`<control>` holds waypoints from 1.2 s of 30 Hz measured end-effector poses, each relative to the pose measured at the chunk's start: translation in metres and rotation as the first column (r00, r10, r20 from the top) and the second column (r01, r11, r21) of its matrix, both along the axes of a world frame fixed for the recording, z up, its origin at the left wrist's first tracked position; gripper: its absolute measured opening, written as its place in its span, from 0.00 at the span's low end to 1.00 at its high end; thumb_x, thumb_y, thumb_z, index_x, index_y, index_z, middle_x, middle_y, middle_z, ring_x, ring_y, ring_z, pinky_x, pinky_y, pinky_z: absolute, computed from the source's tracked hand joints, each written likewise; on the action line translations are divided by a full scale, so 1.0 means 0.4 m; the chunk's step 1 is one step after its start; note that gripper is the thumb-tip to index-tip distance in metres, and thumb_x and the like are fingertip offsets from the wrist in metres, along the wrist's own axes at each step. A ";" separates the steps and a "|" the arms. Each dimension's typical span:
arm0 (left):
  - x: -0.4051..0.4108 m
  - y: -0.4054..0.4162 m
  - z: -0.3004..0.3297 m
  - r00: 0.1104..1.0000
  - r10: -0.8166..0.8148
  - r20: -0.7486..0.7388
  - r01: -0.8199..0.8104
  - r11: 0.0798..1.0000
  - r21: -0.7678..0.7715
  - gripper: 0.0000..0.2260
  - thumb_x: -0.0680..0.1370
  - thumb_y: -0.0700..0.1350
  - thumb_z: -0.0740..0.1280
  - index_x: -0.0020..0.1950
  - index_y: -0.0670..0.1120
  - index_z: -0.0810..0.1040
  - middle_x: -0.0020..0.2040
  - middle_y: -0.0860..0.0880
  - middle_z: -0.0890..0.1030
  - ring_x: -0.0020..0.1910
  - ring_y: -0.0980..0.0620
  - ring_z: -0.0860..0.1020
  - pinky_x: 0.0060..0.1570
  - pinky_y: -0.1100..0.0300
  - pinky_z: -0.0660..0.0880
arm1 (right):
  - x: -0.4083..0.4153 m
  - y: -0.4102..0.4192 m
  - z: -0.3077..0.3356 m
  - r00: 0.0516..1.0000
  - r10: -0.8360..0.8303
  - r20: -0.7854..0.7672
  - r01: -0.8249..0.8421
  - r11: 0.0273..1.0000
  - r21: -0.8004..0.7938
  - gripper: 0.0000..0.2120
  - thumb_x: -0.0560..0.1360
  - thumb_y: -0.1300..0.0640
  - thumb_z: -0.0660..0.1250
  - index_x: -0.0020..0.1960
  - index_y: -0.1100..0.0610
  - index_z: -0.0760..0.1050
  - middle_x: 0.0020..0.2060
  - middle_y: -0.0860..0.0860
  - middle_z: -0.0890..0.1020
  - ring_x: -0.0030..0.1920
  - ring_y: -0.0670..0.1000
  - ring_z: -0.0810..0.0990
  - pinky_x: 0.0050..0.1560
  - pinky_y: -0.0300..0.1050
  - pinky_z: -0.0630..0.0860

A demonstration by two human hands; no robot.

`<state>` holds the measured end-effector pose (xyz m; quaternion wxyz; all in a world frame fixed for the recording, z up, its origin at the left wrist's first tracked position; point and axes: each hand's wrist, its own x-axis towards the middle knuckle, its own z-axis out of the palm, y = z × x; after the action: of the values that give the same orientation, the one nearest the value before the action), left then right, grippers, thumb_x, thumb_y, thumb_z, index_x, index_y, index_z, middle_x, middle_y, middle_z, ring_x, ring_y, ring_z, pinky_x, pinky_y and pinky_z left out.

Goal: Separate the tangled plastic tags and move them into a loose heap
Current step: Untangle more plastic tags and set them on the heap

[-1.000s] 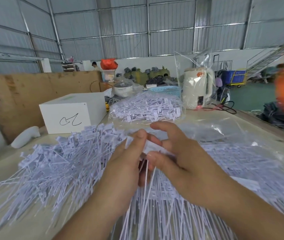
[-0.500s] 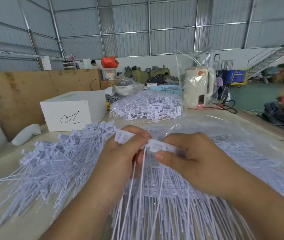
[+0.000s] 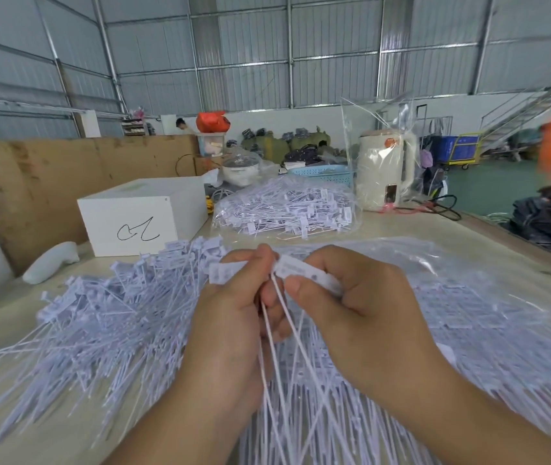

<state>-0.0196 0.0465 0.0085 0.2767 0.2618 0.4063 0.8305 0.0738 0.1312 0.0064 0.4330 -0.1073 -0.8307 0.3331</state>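
Note:
My left hand (image 3: 230, 317) and my right hand (image 3: 361, 307) meet above the table's middle. Each pinches the flat head of a white plastic tag: the left one's tag head (image 3: 222, 271) sticks out to the left, the right one's tag head (image 3: 304, 271) lies under the thumb. Their thin tails (image 3: 276, 330) hang down between my palms. A loose heap of separated tags (image 3: 99, 317) spreads over the table to the left. Under and right of my hands lie tangled tags on a clear plastic bag (image 3: 468, 297).
A filled clear bag of tags (image 3: 287, 209) lies behind my hands. A white box (image 3: 140, 216) with a scribble stands at the back left, a cream kettle (image 3: 383, 172) at the back right. A brown board (image 3: 32, 189) walls the left side. The table edge (image 3: 519, 243) runs along the right.
My hands rose a little and drew slightly apart. The two tag heads, first bunched together between my fingers, now sit side by side, one in each hand.

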 end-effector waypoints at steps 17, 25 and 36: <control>-0.026 -0.008 -0.007 0.961 -0.106 -0.256 0.055 0.978 -0.200 0.05 0.69 0.49 0.69 0.35 0.51 0.77 0.29 0.47 0.73 0.22 0.55 0.67 0.20 0.67 0.63 | 0.019 0.035 0.003 0.959 0.129 0.251 -0.139 0.990 0.020 0.18 0.70 0.40 0.68 0.52 0.36 0.61 0.35 0.45 0.82 0.28 0.44 0.77 0.28 0.43 0.72; -0.042 -0.013 -0.001 0.923 -0.122 -0.365 0.056 0.981 -0.187 0.07 0.65 0.44 0.76 0.36 0.49 0.79 0.31 0.44 0.77 0.24 0.54 0.73 0.23 0.67 0.65 | 0.016 0.048 -0.003 0.944 0.226 0.242 -0.228 0.973 -0.020 0.19 0.70 0.39 0.67 0.57 0.34 0.63 0.38 0.48 0.83 0.33 0.48 0.81 0.34 0.49 0.77; -0.022 0.001 -0.010 0.957 -0.028 -0.287 -0.013 0.990 -0.138 0.05 0.66 0.48 0.72 0.32 0.50 0.78 0.22 0.51 0.69 0.19 0.57 0.66 0.20 0.69 0.63 | 0.016 0.047 0.008 0.978 0.044 0.203 -0.076 0.986 0.150 0.14 0.78 0.46 0.64 0.39 0.52 0.76 0.27 0.49 0.74 0.28 0.47 0.71 0.32 0.47 0.69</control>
<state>-0.0286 0.0467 0.0045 0.2352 0.3619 0.4981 0.7521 0.0800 0.1499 0.0096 0.3448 -0.0804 -0.8962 0.2674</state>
